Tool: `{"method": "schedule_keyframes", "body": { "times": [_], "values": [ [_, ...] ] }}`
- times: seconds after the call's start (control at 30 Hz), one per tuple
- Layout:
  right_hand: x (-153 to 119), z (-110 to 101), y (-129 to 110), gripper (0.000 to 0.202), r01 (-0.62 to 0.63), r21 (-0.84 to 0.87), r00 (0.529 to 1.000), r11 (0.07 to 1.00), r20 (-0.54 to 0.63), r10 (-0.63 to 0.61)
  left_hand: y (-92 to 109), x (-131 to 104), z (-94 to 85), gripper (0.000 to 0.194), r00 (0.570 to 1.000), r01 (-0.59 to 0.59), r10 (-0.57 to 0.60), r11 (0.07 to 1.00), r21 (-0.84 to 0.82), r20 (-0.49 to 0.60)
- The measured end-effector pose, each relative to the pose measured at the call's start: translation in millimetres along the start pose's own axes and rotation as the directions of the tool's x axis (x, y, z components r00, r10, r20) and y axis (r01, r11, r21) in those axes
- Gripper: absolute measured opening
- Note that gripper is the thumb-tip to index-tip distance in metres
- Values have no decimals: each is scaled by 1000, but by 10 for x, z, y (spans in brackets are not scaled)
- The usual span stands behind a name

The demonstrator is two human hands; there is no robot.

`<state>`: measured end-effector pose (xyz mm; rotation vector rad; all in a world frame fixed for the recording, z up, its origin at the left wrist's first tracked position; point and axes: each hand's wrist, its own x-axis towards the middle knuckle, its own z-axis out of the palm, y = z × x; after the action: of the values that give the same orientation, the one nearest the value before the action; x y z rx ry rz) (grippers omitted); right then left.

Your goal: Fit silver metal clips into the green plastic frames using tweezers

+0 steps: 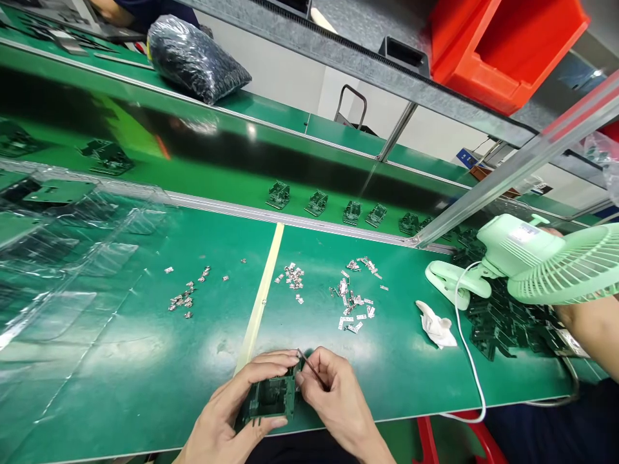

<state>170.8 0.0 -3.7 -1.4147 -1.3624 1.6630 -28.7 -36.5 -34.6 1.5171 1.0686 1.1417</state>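
Hands at the near edge of the green table (145, 386), close together. Left hand (232, 412) clamped around a dark green plastic housing (271, 396), thumb below, fingers on top. Right hand (333, 393) pinches thin tweezers (309, 366), tips at the housing's upper right corner. Small metal clips (355, 303) lie scattered mid-table. Mint clip fan (532, 264) at the right edge; white cloth (435, 325) beside it.
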Motion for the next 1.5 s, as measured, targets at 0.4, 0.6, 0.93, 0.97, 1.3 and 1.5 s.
{"method": "schedule_keyframes", "body": {
  "times": [0.4,0.6,0.93,0.97,1.3,1.5],
  "values": [
    [-231,-2,148,36,361,-320,914,876,-68,-401,39,-43,60,37,954,196,-278,867,-457,-117],
    [-195,189,408,34,502,-526,781,687,-65,-621,118,1,178,49,906,242,-409,712,-659,-110],
    [-152,217,603,37,535,-621,735,573,8,-677,43,35,127,44,885,260,-454,663,-702,-102],
    [-150,215,604,38,523,-632,752,572,26,-659,46,42,115,44,882,257,-457,670,-696,-115],
    [286,-189,4,32,426,-711,862,559,131,-490,-66,74,-76,29,913,310,-339,938,-154,-229],
    [889,-191,-135,20,224,-823,848,522,-99,-520,-255,26,39,51,941,266,-208,942,203,-266]
  ]
}}
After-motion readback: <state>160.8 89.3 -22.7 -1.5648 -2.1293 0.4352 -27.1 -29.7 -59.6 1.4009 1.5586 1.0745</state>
